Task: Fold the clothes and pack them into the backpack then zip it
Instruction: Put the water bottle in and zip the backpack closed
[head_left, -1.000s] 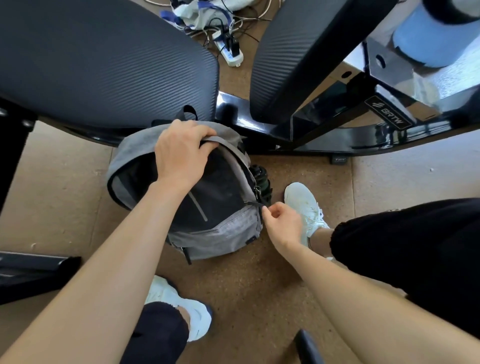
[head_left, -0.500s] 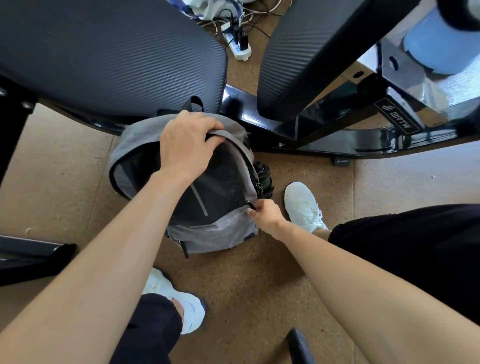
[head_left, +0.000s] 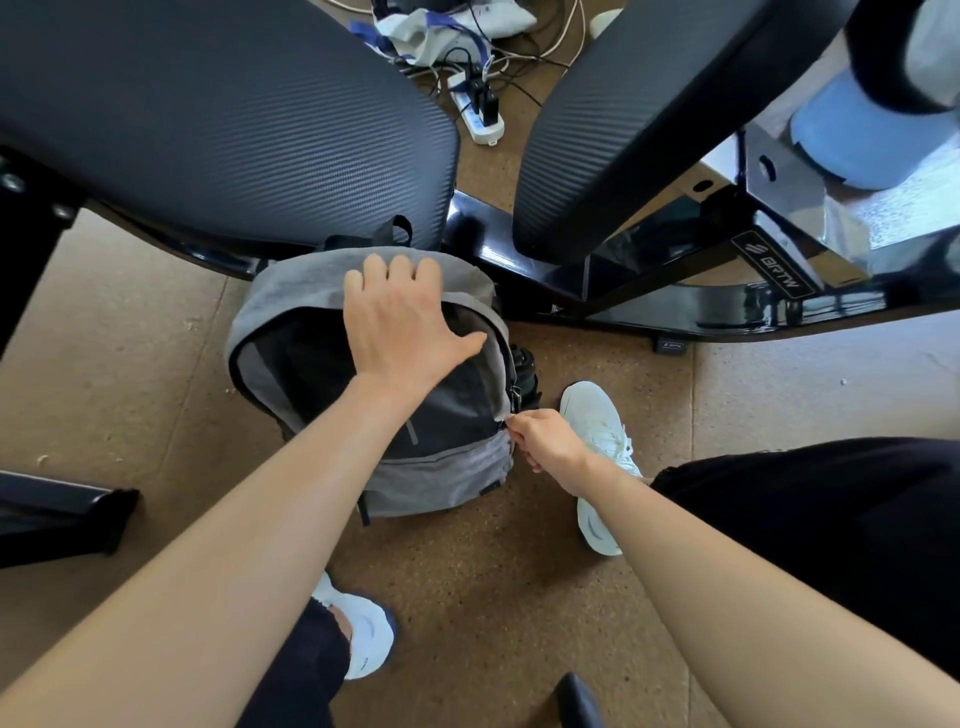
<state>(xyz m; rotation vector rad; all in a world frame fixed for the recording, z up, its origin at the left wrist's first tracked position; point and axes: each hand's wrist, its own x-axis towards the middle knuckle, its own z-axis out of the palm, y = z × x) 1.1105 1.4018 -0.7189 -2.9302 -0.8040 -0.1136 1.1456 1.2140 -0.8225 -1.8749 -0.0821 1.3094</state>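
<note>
One backpack (head_left: 436, 475) stands on the floor (head_left: 519, 597), in front of the black frame (head_left: 649, 306) that carries two dark padded panels (head_left: 218, 119). The backpack is grey with a dark front section. Its main opening gapes along the top and down the side nearest the right hand.

Two hands are in view. The left hand (head_left: 402, 325) lies over the top of the backpack with fingers spread and nearly straight, thumb out to the side, pressing on the grey fabric and the edge of the opening. The right hand (head_left: 545, 441) is at the backpack's side seam, fingers curled, pinching a small item at the zipper line; the item is too small to identify with certainty.

Two white shoes are visible: one (head_left: 602, 447) just beside the backpack next to the right hand, one (head_left: 366, 636) nearer the camera than the backpack, partly covered by the left forearm. Black trousers (head_left: 810, 545) cover both legs.

One dark bottle (head_left: 527, 371) sits against the backpack's side, mostly hidden by the bag.

The interior of the backpack shows only dark material; its contents cannot be made out.

Behind the backpack, beyond the panels, one white power strip (head_left: 480, 111) lies among tangled cables. A light blue object (head_left: 862, 140) is cut off at the frame edge.
</note>
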